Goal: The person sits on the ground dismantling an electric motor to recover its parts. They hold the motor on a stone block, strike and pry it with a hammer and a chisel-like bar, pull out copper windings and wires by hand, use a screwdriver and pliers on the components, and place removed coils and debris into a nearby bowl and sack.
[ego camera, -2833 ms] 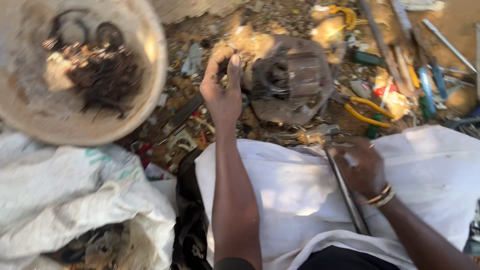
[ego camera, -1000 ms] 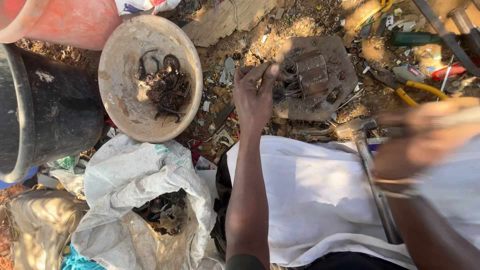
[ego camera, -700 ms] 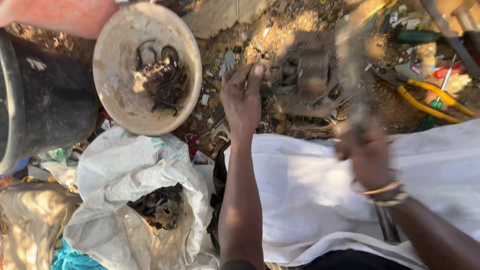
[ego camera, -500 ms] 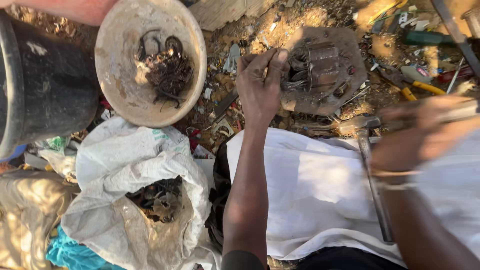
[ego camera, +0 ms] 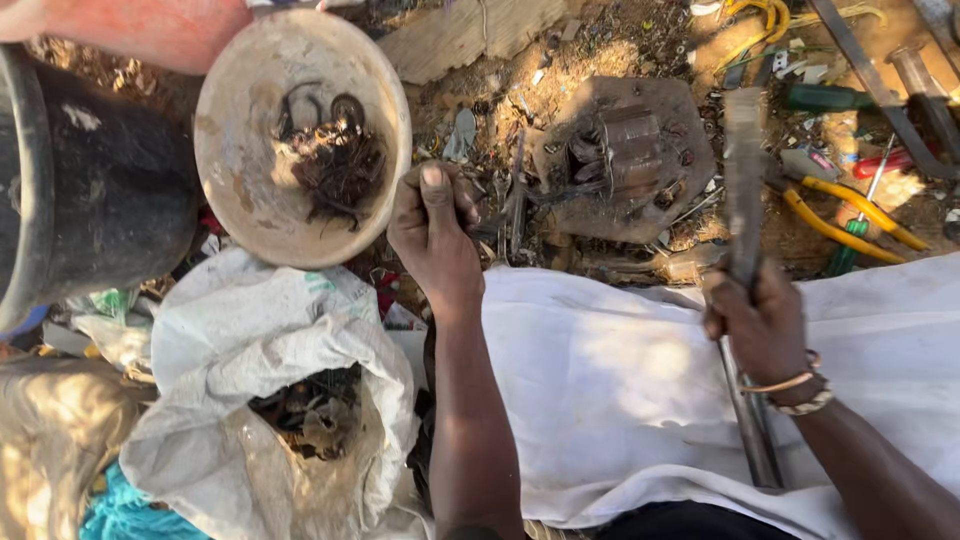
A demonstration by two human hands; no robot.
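Rusty metal fills the middle of the view: a battered motor housing (ego camera: 625, 160) lies on the dirt, its wound core exposed on top, just past the edge of the white cloth (ego camera: 640, 390) over the person's lap. The left hand (ego camera: 435, 225) has its grip pressed together around a thin chisel-like rod (ego camera: 516, 195) whose tip points in at the left edge of the housing, thumb up along the shaft. The right hand (ego camera: 760, 320) is clenched around the shaft of a long steel hammer (ego camera: 745, 270), whose head is raised above the right side of the housing. Doing this well seems to depend on seating the rod's tip firmly in a seam before each blow, keeping the rod steady and the left fingers low and clear of its struck end, and landing the hammer squarely so the rod does not skid off the rusted surface. Shorter, controlled blows look safer than full swings, since the housing rests loose on uneven ground. To the left a round pan (ego camera: 300, 135) holds dark tangled wire, beside a black tub (ego camera: 90, 180); an open sack (ego camera: 270, 400) lies below it, and yellow-handled pliers (ego camera: 850, 215) lie to the right.
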